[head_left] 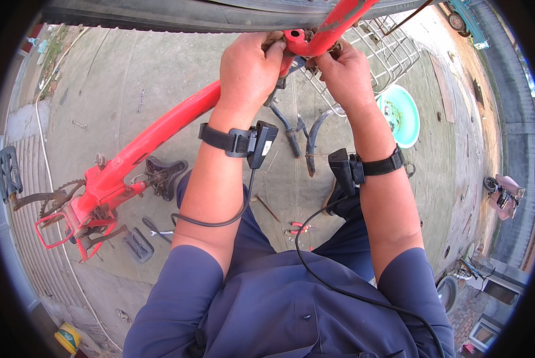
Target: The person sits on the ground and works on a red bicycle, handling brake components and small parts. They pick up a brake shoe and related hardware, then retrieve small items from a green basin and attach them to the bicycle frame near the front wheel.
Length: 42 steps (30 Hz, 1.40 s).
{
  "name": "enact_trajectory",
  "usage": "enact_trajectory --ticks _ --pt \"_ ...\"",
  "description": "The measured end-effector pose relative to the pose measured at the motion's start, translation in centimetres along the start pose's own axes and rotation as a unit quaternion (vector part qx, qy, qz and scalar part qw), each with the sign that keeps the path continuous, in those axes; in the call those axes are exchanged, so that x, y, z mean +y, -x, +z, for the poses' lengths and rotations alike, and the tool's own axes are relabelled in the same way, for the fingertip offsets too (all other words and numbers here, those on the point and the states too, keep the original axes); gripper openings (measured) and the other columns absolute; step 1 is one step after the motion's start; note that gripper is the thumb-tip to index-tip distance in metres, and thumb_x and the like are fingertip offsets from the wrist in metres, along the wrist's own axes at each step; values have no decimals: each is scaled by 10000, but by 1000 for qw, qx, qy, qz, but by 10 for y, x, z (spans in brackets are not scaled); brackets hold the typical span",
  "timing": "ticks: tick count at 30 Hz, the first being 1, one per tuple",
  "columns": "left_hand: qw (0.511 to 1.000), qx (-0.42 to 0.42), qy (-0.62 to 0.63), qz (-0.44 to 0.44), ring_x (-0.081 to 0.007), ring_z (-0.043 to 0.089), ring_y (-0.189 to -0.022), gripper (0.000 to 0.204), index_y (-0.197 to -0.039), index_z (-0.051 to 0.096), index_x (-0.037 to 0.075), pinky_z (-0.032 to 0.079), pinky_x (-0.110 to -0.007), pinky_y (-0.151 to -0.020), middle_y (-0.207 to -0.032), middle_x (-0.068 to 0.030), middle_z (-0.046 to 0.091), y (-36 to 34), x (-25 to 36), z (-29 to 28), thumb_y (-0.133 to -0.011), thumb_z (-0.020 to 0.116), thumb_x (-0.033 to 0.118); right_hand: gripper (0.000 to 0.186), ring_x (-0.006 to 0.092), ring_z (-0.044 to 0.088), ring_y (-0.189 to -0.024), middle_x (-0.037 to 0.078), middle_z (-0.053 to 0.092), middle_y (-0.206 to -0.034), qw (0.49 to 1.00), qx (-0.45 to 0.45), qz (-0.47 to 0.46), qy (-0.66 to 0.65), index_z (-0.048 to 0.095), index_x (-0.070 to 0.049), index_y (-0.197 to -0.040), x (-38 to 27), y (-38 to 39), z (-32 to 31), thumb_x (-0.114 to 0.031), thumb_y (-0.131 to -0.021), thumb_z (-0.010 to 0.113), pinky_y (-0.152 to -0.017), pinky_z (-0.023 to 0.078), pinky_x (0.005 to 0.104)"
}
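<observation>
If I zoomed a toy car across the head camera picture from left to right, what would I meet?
A black pedal, then a yellow container, another black pedal, the left of the hands, the right one, a pale turquoise basin, and a small pink-and-black thing.

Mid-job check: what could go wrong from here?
Possibly three things. The left hand and right hand are both at the red metal joint, so fingers could get pinched if it shifts. The cord looping across the left forearm might snag. The pliers lie on the ground between the legs and could be stepped on.
</observation>
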<state>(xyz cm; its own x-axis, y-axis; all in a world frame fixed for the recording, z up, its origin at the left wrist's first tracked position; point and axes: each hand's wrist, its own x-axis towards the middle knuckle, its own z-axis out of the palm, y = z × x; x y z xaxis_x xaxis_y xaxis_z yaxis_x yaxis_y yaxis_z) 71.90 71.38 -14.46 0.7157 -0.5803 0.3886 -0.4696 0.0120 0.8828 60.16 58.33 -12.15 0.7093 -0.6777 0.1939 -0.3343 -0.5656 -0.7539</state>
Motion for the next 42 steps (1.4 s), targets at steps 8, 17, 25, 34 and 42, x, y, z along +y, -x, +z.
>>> enact_trajectory --ticks 8,17,25,34,42 --pt "1000 0 0 15 -194 740 -844 199 -1072 715 -15 553 -300 -777 -912 -133 760 -2 -3 0 -925 643 97 284 68 657 -699 47 735 -802 999 3 13 -43 707 -10 -1100 -1 1 2 -246 -960 637 -597 506 233" --pt "996 -17 -80 20 -204 731 -883 261 -1148 682 -2 540 -320 -803 -997 -116 756 1 0 -25 -913 645 105 255 75 676 -742 46 734 -838 999 -1 22 -44 699 -6 -1104 2 -1 -2 -209 -966 628 -599 505 230" --pt "995 6 -99 -14 -214 718 -911 232 -1101 706 -1 536 -326 -831 -1003 -119 750 4 -7 -75 -915 640 122 276 81 686 -761 49 730 -854 1000 -5 16 -18 689 3 -1144 3 -2 0 -195 -968 612 -602 508 232" --pt "989 -95 -107 -48 -284 717 -942 242 -1083 708 0 540 -358 -843 -1008 -164 739 13 -5 -89 -882 642 119 285 82 687 -767 51 729 -868 999 -15 16 -25 681 -2 -1168 4 -2 -1 -197 -972 614 -608 514 232" --pt "992 -76 -86 -51 -297 716 -969 313 -1130 685 -14 537 -369 -860 -1036 -179 738 14 -10 -85 -889 638 180 286 87 699 -794 45 731 -873 999 -3 26 -39 678 -5 -1170 3 -1 1 -204 -972 626 -631 537 238"
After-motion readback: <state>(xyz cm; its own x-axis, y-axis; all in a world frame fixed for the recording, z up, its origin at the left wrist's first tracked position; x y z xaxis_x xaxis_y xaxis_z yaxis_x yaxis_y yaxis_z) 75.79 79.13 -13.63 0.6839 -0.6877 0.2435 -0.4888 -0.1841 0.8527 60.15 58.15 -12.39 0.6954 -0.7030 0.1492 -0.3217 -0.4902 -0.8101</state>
